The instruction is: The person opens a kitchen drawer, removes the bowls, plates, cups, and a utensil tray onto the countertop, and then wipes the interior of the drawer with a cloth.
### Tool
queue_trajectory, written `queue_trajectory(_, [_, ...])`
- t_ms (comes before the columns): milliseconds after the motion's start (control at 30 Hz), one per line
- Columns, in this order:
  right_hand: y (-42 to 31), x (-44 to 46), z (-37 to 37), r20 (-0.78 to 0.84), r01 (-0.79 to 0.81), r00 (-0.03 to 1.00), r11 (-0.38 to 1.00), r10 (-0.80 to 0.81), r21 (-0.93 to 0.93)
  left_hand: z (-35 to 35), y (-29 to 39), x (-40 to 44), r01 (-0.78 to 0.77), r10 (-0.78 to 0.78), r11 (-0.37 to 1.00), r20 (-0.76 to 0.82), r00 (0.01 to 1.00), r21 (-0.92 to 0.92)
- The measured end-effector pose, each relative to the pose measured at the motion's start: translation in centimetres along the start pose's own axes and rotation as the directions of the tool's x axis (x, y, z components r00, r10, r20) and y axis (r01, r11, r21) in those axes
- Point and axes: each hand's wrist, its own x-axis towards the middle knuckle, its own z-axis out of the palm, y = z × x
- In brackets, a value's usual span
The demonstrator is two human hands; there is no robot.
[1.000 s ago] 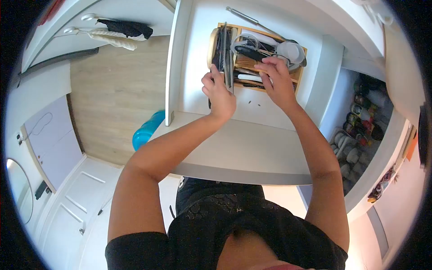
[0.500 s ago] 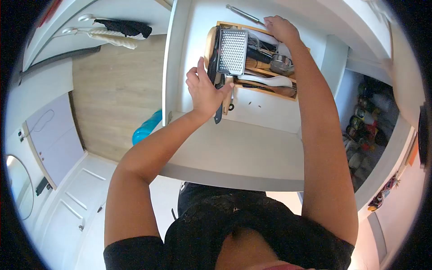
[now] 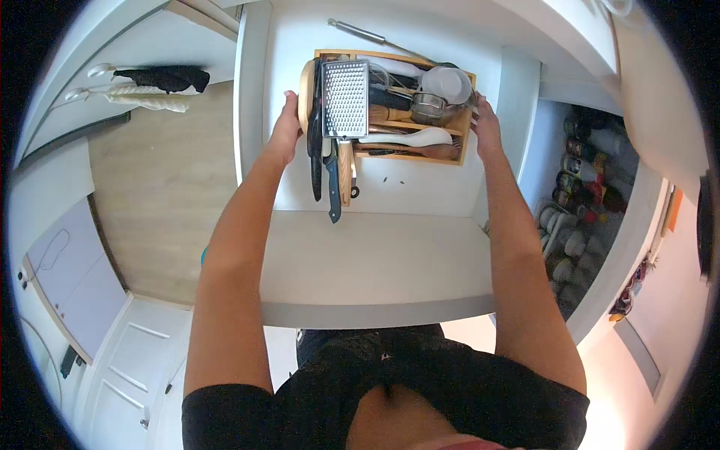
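Head view. Item: one wooden tray [image 3: 411, 159], in the white drawer [image 3: 435, 196], between my two hands. My left hand [image 3: 285, 129]: at the tray's left end, fingers extended, half open, beside a rounded wooden piece [image 3: 306, 96]; whether they press on it I cannot tell. My right hand [image 3: 486, 126]: at the tray's right end, fingers bent around the corner, partly hidden; how firm the hold is, I cannot tell.

Contents: grater [image 3: 346, 100], flat across the tray's left part; knife [image 3: 334, 191], handle jutting past the tray's near rim; white spoon [image 3: 431, 137], along the tray's near side; clear cup [image 3: 445, 85] and metal cup [image 3: 428, 109], at the tray's right part.

Also listed: steel-handled utensil [image 3: 360, 32], beyond the tray's far rim; jars [image 3: 574, 165], well right of the tray; black cloth [image 3: 166, 78], well left of the tray.
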Motion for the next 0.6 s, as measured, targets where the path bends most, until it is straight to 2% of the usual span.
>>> queue_trajectory(67, [-0.7, -0.2, 1.2, -0.022, -0.019, 1.0, 0.997, 0.021, 0.077, -0.6, -1.1, 2.0, 0.043, -0.032, 0.995, 0.126, 0.991, -0.085])
queue_trajectory(133, [-4.0, 0.0, 1.1, -0.087, 0.189, 0.98, 0.978, -0.181, 0.088, -0.2, -1.2, 1.8, 0.037, -0.026, 0.994, 0.109, 0.994, -0.1])
queue_trajectory(167, [-5.4, 0.6, 1.2, -0.058, 0.252, 0.966, 0.968, -0.252, -0.003, 0.0, -1.0, 1.6, 0.026, -0.015, 0.993, 0.096, 0.995, -0.118])
queue_trajectory(200, [-6.4, 0.9, 1.1, -0.06, 0.249, 0.967, 0.969, -0.249, 0.0, -0.1, -0.5, 1.6, 0.027, -0.016, 0.993, 0.095, 0.995, -0.114])
queue_trajectory(267, [-7.7, 1.5, 0.7, 0.177, 0.3, 0.948, 0.93, -0.265, -0.213, -0.7, 1.2, 2.6, -0.099, 0.104, 0.994, -0.093, 0.99, 0.052])
queue_trajectory(300, [-7.7, 1.6, 0.3, 0.175, 0.302, 0.947, 0.929, -0.267, -0.214, -1.0, 2.6, 4.1, -0.171, 0.186, 0.98, -0.166, 0.969, 0.097])
queue_trajectory(333, [-7.7, 1.7, -0.3, 0.216, 0.308, 0.942, 0.917, -0.257, -0.253, -1.8, 4.1, 5.8, -0.253, 0.315, 0.909, -0.148, 0.938, 0.33])
queue_trajectory(367, [-7.8, 1.7, -0.6, 0.257, 0.318, 0.935, 0.902, -0.246, -0.292, -2.1, 5.6, 7.5, -0.315, 0.433, 0.78, -0.103, 0.895, 0.541])
queue_trajectory(400, [-8.0, 1.1, -0.7, 0.26, 0.323, 0.933, 0.899, -0.249, -0.295, -1.2, 7.3, 8.2, -0.416, 0.531, 0.694, -0.026, 0.847, 0.588])
queue_trajectory(433, [-8.2, 0.0, -0.7, 0.313, 0.233, 0.935, 0.952, -0.165, -0.196, -0.1, 8.6, 9.0, -0.506, 0.613, 0.594, 0.055, 0.788, 0.625])
queue_trajectory(467, [-8.2, -0.6, -0.7, 0.369, 0.132, 0.925, 0.986, -0.087, -0.1, 0.5, 9.7, 10.5, -0.598, 0.712, 0.331, 0.223, 0.666, 0.73])
queue_trajectory(500, [-7.8, -0.6, -0.6, 0.368, 0.135, 0.926, 0.986, -0.088, -0.102, 1.0, 10.4, 12.1, -0.641, 0.745, 0.038, 0.405, 0.529, 0.767])
queue_trajectory(533, [-7.1, -0.5, -0.5, 0.355, 0.116, 0.93, 0.992, -0.091, -0.048, 2.1, 10.6, 13.1, -0.643, 0.748, 0.039, 0.404, 0.527, 0.765])
queue_trajectory(600, [-6.3, -0.3, -0.4, 0.34, 0.101, 0.935, 0.995, -0.096, 0.003, 4.5, 10.8, 14.4, -0.631, 0.682, -0.191, 0.564, 0.465, 0.752])
